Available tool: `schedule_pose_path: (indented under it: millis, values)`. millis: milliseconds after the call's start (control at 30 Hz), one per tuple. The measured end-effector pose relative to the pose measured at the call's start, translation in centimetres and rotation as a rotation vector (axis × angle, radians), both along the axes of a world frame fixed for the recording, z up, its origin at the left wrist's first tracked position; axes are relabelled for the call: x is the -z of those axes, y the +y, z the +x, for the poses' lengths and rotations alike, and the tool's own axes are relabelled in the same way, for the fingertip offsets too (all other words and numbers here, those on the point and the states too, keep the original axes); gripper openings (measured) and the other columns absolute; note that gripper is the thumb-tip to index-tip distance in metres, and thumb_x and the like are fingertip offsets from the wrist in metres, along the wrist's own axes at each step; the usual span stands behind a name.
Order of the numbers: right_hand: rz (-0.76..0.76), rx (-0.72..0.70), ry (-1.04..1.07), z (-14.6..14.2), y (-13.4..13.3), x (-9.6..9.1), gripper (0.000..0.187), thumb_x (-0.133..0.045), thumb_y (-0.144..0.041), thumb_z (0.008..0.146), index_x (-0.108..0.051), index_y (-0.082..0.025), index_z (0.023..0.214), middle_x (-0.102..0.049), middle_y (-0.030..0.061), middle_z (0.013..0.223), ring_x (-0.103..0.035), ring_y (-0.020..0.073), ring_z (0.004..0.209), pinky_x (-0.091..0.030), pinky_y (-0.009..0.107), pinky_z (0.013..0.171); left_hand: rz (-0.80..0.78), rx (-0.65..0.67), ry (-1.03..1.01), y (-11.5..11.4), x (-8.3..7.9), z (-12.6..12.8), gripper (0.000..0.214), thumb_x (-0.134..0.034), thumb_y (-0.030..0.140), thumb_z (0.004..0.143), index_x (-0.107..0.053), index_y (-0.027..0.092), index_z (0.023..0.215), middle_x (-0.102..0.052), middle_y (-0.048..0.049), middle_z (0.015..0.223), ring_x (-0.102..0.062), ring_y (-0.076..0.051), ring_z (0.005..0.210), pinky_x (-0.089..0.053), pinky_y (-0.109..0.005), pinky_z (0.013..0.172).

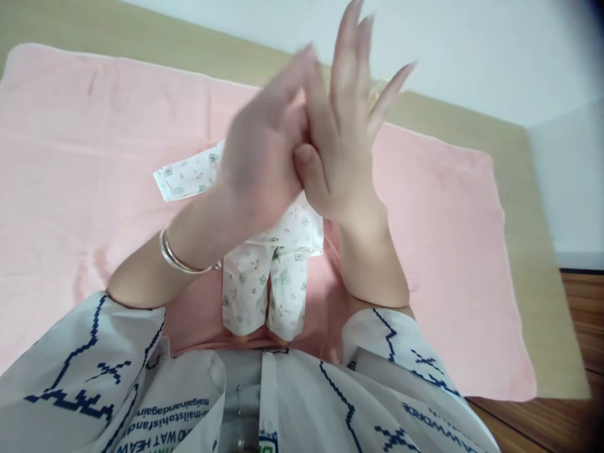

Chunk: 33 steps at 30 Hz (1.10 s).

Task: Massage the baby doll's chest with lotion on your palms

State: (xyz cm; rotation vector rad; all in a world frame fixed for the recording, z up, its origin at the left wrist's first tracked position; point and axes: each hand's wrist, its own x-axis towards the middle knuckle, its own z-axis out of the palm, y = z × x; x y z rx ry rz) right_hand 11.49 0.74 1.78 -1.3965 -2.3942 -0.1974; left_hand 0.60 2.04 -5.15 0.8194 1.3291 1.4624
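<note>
My two hands are raised in front of the camera and touch each other above a small white printed baby garment point(264, 277) that lies on a pink towel point(70, 145). My left hand point(259, 163) is motion-blurred, its fingers stretched against my right palm; a silver bangle point(177, 258) sits on that wrist. My right hand point(344, 132) stands upright with fingers stretched and slightly spread. Neither hand holds anything. The garment's two legs point toward me; a sleeve point(186, 176) sticks out to the left, and my hands hide its upper part.
The pink towel covers a light wooden tabletop point(528, 207) set against a white wall point(472, 44). Darker wooden floor point(580, 314) shows at the right. My white shirt with blue pattern point(94, 377) fills the bottom of the view.
</note>
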Motion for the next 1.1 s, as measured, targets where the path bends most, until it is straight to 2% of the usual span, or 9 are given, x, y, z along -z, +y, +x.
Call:
schedule_pose_path:
  millis: [133,267,367,500,633,700,867,967,1100]
  values:
    - [-0.178,-0.025,-0.095,0.1,1.4,3.1,0.060,-0.035,-0.027,0.099,-0.020,-0.013,0.155,-0.013,0.0186,0.165,-0.009,0.0369,0.153,0.001,0.074,0.115,0.107,0.067,0.025,3.6,-1.0,-3.2,0.034,-0.050,0.062,0.086,-0.059,0.049,0.116,-0.066,0.0061,0.124,-0.049,-0.029,0.135,-0.038,-0.062,0.114]
    - [-0.361,-0.231,-0.051,-0.4,2.2,5.9,0.049,-0.037,-0.027,0.098,-0.042,-0.019,0.146,-0.029,0.0090,0.162,-0.018,0.0325,0.152,-0.004,0.067,0.122,0.059,0.141,-0.108,4.9,-2.4,-4.3,0.019,-0.048,0.045,0.091,-0.065,0.038,0.096,-0.070,0.0027,0.114,-0.053,-0.026,0.131,-0.039,-0.053,0.117]
    - [-0.357,-0.330,-0.003,-0.2,3.9,7.0,0.043,-0.035,-0.029,0.099,-0.051,-0.024,0.139,-0.039,0.0029,0.157,-0.026,0.0278,0.150,-0.010,0.063,0.124,-0.027,0.110,-0.192,4.9,-2.3,-3.3,0.021,-0.047,0.030,0.093,-0.065,0.025,0.084,-0.071,-0.0029,0.106,-0.060,-0.022,0.121,-0.040,-0.044,0.117]
    - [-0.292,-0.161,0.101,0.9,6.1,8.3,0.044,-0.031,-0.032,0.101,-0.049,-0.022,0.140,-0.041,0.0068,0.156,-0.029,0.0287,0.148,-0.021,0.060,0.121,0.113,0.066,-0.127,5.2,0.0,-1.7,0.023,-0.049,0.013,0.092,-0.061,0.019,0.073,-0.066,-0.0057,0.090,-0.065,-0.017,0.100,-0.051,-0.037,0.102]
    - [-0.235,0.131,0.178,1.1,4.3,9.1,0.060,-0.029,-0.044,0.101,-0.036,-0.004,0.146,-0.038,0.0245,0.154,-0.031,0.0406,0.145,-0.027,0.068,0.114,0.227,-0.095,0.023,5.4,2.6,-0.7,0.027,-0.045,0.009,0.094,-0.060,0.023,0.076,-0.063,-0.0019,0.081,-0.061,-0.014,0.085,-0.052,-0.034,0.090]
    - [-0.244,0.125,0.137,0.6,2.7,8.9,0.061,-0.031,-0.042,0.101,-0.035,-0.001,0.146,-0.036,0.0270,0.154,-0.029,0.0424,0.146,-0.024,0.068,0.116,0.233,-0.122,0.064,5.3,3.4,-0.6,0.027,-0.044,0.011,0.094,-0.060,0.025,0.077,-0.063,-0.0007,0.079,-0.060,-0.014,0.084,-0.051,-0.034,0.086]
    - [-0.318,-0.077,0.042,-0.2,3.3,8.3,0.049,-0.034,-0.035,0.100,-0.041,-0.020,0.147,-0.034,0.0089,0.159,-0.022,0.0330,0.151,-0.017,0.063,0.122,0.279,-0.088,0.099,4.8,3.7,-0.4,0.023,-0.044,0.013,0.094,-0.058,0.024,0.080,-0.062,-0.0012,0.082,-0.060,-0.014,0.085,-0.051,-0.035,0.085]
    - [-0.277,0.058,0.118,0.1,4.5,8.8,0.053,-0.029,-0.042,0.102,-0.038,-0.017,0.148,-0.035,0.0133,0.158,-0.026,0.0360,0.149,-0.015,0.070,0.118,0.274,-0.101,0.142,4.7,3.6,-0.3,0.022,-0.044,0.014,0.094,-0.058,0.024,0.080,-0.063,-0.0007,0.083,-0.061,-0.015,0.087,-0.051,-0.034,0.086]
    - [-0.203,0.181,0.142,0.0,2.5,8.8,0.058,-0.029,-0.043,0.101,-0.035,-0.008,0.148,-0.039,0.0219,0.154,-0.031,0.0413,0.145,-0.011,0.074,0.116,0.261,-0.102,0.174,4.6,3.7,-0.2,0.024,-0.043,0.014,0.093,-0.058,0.026,0.080,-0.065,-0.0001,0.086,-0.060,-0.014,0.090,-0.051,-0.033,0.088]
